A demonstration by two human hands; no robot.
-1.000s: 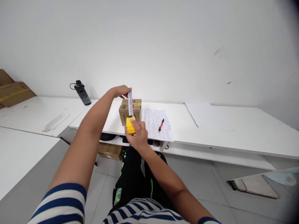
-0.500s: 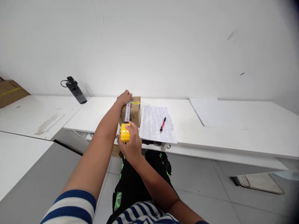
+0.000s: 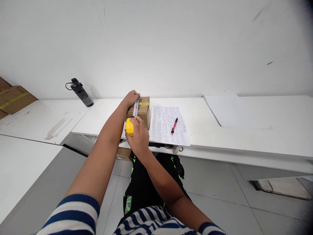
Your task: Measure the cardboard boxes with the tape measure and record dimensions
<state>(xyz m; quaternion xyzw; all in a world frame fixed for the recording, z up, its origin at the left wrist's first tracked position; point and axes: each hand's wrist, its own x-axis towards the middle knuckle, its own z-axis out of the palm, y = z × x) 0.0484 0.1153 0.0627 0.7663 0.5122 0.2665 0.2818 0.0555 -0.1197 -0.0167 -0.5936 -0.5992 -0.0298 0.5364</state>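
Both arms reach forward toward the centre of the frame. The left arm, bare below a blue-and-white striped sleeve at lower left, runs nearly straight up and right to the left hand (image 3: 131, 98), held palm down with fingers bent. Its fingertips are hidden, so the pinch only appears closed. The right forearm rises from lower centre, wrist straight, to the right hand (image 3: 138, 136), just below the left, fingers curled in a tight grip, knuckles toward the camera.
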